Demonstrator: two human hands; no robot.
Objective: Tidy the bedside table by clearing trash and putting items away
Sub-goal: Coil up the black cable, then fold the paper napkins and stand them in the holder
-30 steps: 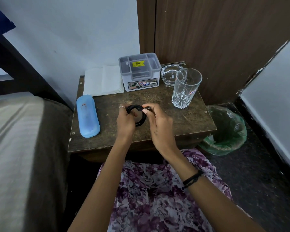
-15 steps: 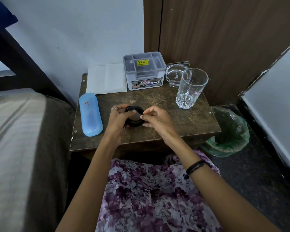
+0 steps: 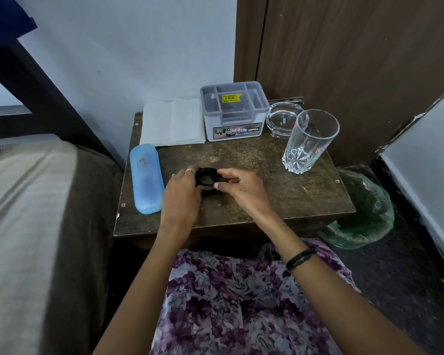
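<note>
You are gripping the coiled black cable (image 3: 207,178) with both hands, left hand (image 3: 182,193) and right hand (image 3: 241,190), just above the counter (image 3: 280,198); keeping the loops tight before stowing it in the grey organizer (image 3: 235,111) is wise.

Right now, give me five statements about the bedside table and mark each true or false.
1. Both hands hold the coiled black cable. True: the left hand and right hand both grip it.
2. The drinking glass lies on its side. False: it stands upright near the table's right edge.
3. The blue case lies left of the hands. True.
4. The grey organizer box sits on the floor. False: it stands at the back of the table, beside the white napkins.
5. The green bag is on the tabletop. False: it is on the floor to the right.
</note>
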